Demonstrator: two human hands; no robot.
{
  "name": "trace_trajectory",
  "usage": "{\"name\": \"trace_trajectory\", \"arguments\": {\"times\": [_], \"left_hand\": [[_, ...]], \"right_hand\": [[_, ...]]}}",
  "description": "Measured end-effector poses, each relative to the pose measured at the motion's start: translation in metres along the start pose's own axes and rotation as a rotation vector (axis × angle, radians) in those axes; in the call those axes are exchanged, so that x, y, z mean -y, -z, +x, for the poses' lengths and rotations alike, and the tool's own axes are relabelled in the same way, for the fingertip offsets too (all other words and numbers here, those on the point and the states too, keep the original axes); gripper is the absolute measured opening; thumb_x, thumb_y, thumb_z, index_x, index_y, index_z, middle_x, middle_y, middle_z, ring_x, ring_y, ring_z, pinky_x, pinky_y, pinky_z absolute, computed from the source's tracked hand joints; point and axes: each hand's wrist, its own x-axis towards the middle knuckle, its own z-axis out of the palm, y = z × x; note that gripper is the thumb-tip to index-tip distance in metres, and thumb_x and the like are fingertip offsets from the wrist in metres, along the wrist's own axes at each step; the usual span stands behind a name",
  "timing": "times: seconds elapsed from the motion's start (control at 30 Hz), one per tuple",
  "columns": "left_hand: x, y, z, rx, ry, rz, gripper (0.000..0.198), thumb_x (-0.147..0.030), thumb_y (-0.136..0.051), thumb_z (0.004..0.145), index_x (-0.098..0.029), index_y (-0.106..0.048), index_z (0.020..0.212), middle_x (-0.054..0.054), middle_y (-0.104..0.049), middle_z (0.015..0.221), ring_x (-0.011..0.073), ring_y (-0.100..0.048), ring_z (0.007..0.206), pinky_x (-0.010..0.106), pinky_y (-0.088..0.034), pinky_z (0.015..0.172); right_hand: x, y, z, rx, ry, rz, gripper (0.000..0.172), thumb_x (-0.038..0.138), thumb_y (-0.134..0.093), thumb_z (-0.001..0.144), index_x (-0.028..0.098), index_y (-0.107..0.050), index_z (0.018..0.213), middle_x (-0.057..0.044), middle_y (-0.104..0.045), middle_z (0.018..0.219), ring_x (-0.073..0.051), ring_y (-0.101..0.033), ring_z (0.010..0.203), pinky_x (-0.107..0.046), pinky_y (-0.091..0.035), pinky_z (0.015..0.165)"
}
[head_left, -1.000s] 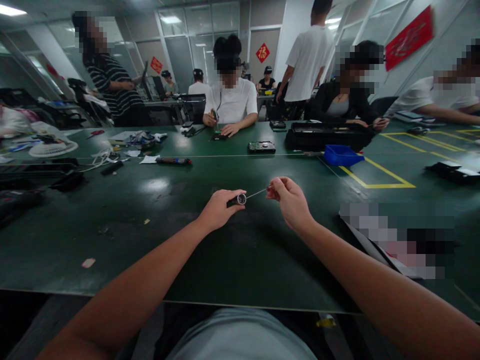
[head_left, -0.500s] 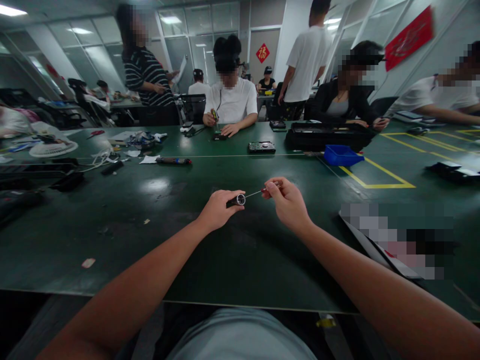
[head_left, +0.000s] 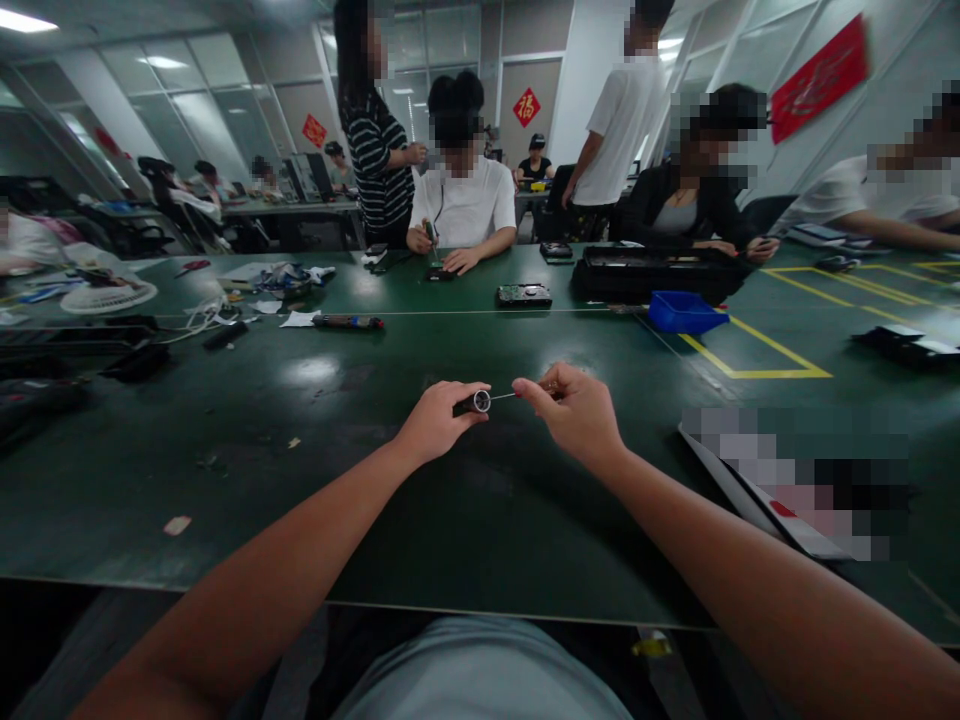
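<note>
Between the thumb and fingers of my left hand is a small black cylindrical part with a pale ring at its end, facing right. My right hand is closed around the handle of a screwdriver, mostly hidden by the fingers. The thin metal shaft of the screwdriver points left, its tip at the ringed end of the part. Both hands are above the green table.
Farther back lie a circuit board drive, a blue tray, a long black housing and a dark rod-shaped tool. A folder is at right. Across the table, a seated person works with a screwdriver.
My right thumb has moved left along the screwdriver, covering its red collar. My left hand stays put. The person in the striped top has moved right behind the table.
</note>
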Motion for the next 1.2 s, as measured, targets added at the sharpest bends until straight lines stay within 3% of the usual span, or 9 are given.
{"name": "trace_trajectory", "arguments": {"times": [0.17,0.33,0.4,0.57,0.73,0.97,1.13,1.2], "left_hand": [[0.0033,-0.0013,0.0,-0.011,0.005,-0.009,0.043,-0.028,-0.072,0.086,-0.028,-0.063,0.128,0.003,-0.069,0.116,0.0223,-0.06,0.105,0.039,-0.045,0.095],[0.0035,-0.0014,-0.0002,0.004,0.016,-0.019,0.043,-0.029,-0.071,0.086,-0.027,-0.062,0.129,0.003,-0.069,0.115,0.0225,-0.06,0.104,0.04,-0.045,0.096],[0.0028,-0.0012,-0.0003,0.007,0.021,-0.02,0.043,-0.028,-0.071,0.087,-0.027,-0.062,0.129,0.004,-0.069,0.116,0.0225,-0.06,0.105,0.04,-0.046,0.095],[0.0018,-0.0007,-0.0001,0.003,0.01,-0.027,0.042,-0.027,-0.072,0.086,-0.027,-0.063,0.127,0.003,-0.069,0.116,0.0222,-0.061,0.105,0.04,-0.045,0.095],[0.002,-0.0005,0.0,0.002,0.02,-0.053,0.041,-0.025,-0.072,0.085,-0.025,-0.064,0.126,0.003,-0.069,0.116,0.022,-0.061,0.106,0.039,-0.045,0.095],[0.0039,-0.0015,-0.0002,-0.008,0.028,-0.072,0.041,-0.025,-0.072,0.085,-0.027,-0.064,0.125,0.002,-0.069,0.116,0.0211,-0.061,0.106,0.038,-0.045,0.095],[0.0027,-0.0011,0.0006,-0.014,0.044,-0.067,0.042,-0.025,-0.072,0.085,-0.026,-0.063,0.126,0.004,-0.068,0.117,0.0224,-0.061,0.108,0.039,-0.044,0.097],[0.0024,-0.001,0.0007,-0.017,0.049,-0.062,0.042,-0.025,-0.072,0.085,-0.026,-0.063,0.126,0.004,-0.068,0.118,0.0227,-0.061,0.109,0.039,-0.045,0.097]], "right_hand": [[-0.0014,-0.0025,-0.0016,0.065,0.092,0.091,0.02,0.041,-0.066,0.085,0.021,-0.064,0.087,-0.005,-0.071,0.078,-0.019,-0.066,0.069,-0.03,-0.047,0.06],[-0.0011,-0.0017,-0.0011,0.126,0.194,0.128,0.01,0.03,-0.058,0.09,0.023,-0.063,0.093,-0.004,-0.071,0.086,-0.021,-0.067,0.079,-0.036,-0.052,0.074],[-0.0003,-0.0009,-0.001,0.141,0.199,0.129,0.013,0.033,-0.056,0.092,0.022,-0.063,0.093,-0.004,-0.071,0.085,-0.02,-0.067,0.079,-0.035,-0.051,0.075],[0.0001,-0.0003,-0.0005,0.128,0.07,0.067,0.036,0.044,-0.041,0.099,0.02,-0.067,0.1,-0.001,-0.062,0.063,-0.018,-0.06,0.06,-0.032,-0.043,0.06],[-0.0021,-0.0011,-0.0005,0.164,0.1,0.095,0.036,0.032,-0.041,0.098,0.02,-0.054,0.129,0.0,-0.063,0.071,-0.018,-0.06,0.064,-0.032,-0.044,0.064],[0.003,0.0014,-0.0003,0.175,0.08,0.056,0.035,0.041,-0.038,0.1,0.02,-0.067,0.102,-0.002,-0.063,0.071,-0.018,-0.059,0.063,-0.031,-0.041,0.061],[0.0014,0.0009,0.0005,0.166,0.07,0.075,0.029,0.029,-0.042,0.096,0.02,-0.062,0.115,-0.003,-0.066,0.08,-0.017,-0.059,0.068,-0.03,-0.041,0.063],[-0.0001,0.0006,0.0005,0.182,0.07,0.089,0.027,0.032,-0.042,0.097,0.02,-0.063,0.109,-0.002,-0.065,0.078,-0.017,-0.058,0.067,-0.03,-0.041,0.063]]}}
